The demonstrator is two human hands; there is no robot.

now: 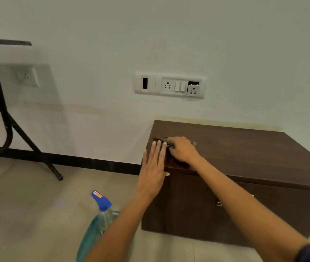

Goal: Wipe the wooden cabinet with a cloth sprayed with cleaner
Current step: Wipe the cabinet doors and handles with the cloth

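Beneath right fingers [171,142], dark cloth [160,139]

We saw only a dark sliver of the cloth [160,139] beyond the right hand [183,151] covering it. The spray bottle [101,212] sat half hidden behind the left forearm [124,224]; the cabinet [245,148] ran off the right edge.

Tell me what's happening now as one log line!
right hand: holds cloth on cabinet top | left hand: flat on cabinet edge | spray bottle: on floor
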